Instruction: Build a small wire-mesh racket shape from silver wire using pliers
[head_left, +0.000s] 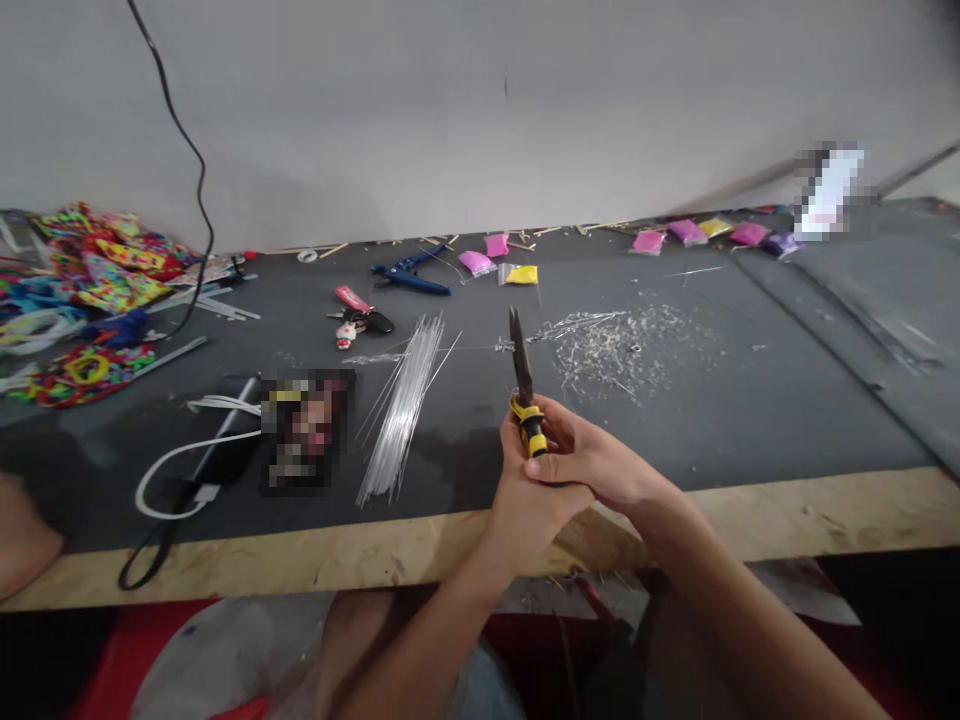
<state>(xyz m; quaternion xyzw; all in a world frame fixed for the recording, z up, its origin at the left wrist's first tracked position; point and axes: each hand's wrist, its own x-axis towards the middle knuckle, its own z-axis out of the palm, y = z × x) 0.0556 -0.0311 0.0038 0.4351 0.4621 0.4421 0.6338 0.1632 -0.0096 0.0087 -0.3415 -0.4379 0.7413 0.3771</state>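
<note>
Both of my hands meet in front of the table's front edge, around one pair of long-nose pliers (522, 370) with yellow and black handles. My left hand (519, 490) wraps the handles from the left. From the right, my right hand (589, 455) lays its thumb across the handle ends; some of its fingers are hidden behind. The dark jaws point away from me, with a slim gap at the tips. Left of them lies a bundle of straight silver wires (409, 410). To the right is a spread heap of small clipped wire pieces (622, 345).
Further back lie a blue-handled tool (412, 272), keys (364, 318) and small pink and yellow packets (523, 274). Colourful packs (112, 260) pile up at left. A white cable (161, 465) hangs near the wooden edge (337, 550). Another person's arm (26, 535) shows at far left.
</note>
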